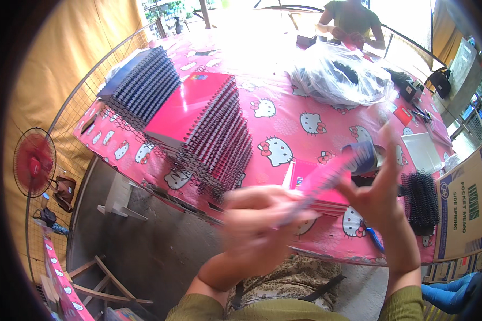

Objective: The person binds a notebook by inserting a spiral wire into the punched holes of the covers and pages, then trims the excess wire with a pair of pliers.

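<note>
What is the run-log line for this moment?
left hand: holds blurred pink notebook | right hand: at its far end | bound stacks on table

One head-worn fisheye cam, looks down and fwd from just above the hands, close in. Tabletop (pixel 284 115) fills frame centre to top; floor lower left, edges bend toward the rim.

Both hands are motion-smeared, the left hand (pixel 257 214) worst, so you can't make out its fingers or exactly how they grip the pink notebook (pixel 326 179). The person across the counter (pixel 284 125) is blown out by glare and cut off at the top edge. The cardboard box (pixel 466 208) runs off the right edge.
</note>
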A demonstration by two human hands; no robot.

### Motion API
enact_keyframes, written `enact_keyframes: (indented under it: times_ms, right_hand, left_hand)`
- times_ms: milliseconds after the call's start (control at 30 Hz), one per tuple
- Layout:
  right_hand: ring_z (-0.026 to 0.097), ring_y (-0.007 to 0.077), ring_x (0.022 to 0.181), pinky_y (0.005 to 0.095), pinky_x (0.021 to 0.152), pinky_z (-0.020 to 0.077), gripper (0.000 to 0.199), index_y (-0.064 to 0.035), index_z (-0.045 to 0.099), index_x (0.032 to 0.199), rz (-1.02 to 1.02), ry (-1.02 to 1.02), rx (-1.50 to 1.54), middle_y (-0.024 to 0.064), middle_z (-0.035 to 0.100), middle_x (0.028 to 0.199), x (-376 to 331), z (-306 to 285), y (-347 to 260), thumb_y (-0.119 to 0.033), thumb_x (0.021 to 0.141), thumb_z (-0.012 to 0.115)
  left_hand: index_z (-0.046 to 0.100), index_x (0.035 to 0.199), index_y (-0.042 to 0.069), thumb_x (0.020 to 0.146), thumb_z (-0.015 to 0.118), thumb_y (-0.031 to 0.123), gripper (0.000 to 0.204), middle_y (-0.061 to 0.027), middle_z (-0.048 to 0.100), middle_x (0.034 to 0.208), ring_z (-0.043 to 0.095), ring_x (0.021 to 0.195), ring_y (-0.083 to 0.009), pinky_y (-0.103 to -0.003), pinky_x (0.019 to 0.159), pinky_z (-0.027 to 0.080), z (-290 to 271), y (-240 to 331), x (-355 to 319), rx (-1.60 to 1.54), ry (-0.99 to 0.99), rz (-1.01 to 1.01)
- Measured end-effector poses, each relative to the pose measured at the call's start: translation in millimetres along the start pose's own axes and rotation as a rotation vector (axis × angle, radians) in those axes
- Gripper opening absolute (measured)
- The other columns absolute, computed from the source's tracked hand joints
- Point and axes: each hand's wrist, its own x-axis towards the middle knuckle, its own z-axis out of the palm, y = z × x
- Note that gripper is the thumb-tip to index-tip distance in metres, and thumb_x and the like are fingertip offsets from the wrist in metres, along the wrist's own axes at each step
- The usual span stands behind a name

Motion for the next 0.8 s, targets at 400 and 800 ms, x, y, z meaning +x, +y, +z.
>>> enact_keyframes:
  times_ms: [400, 800]
  right_hand:
    - [0.061, 0.0165, 0.077, 0.0313, 0.070, 0.0490, 0.026, 0.0034, 0.068, 0.095, 0.392, 0.138, 0.438, 0.0110, 0.064, 0.087, 128, 175, -10, -0.014, 0.078, 0.058]
    - [0.055, 0.0357, 0.112, 0.0457, 0.096, 0.0427, 0.049, -0.0010, 0.059, 0.114, 0.371, -0.101, 0.038, 0.0191, 0.059, 0.114, 28, 64, 14, -0.041, 0.085, 0.067]
  left_hand:
    - [0.060, 0.115, -0.001, 0.100, 0.047, 0.012, 0.024, -0.0100, 0.064, 0.111, 0.058, 0.096, -0.0134, -0.028, 0.090, 0.045, -133, -59, 89, 0.420, 0.337, -0.329]
    - [0.062, 0.114, -0.005, 0.100, 0.050, 0.015, 0.028, -0.0140, 0.065, 0.115, 0.060, 0.106, -0.0193, -0.033, 0.097, 0.045, -135, -47, 95, 0.276, 0.342, -0.326]
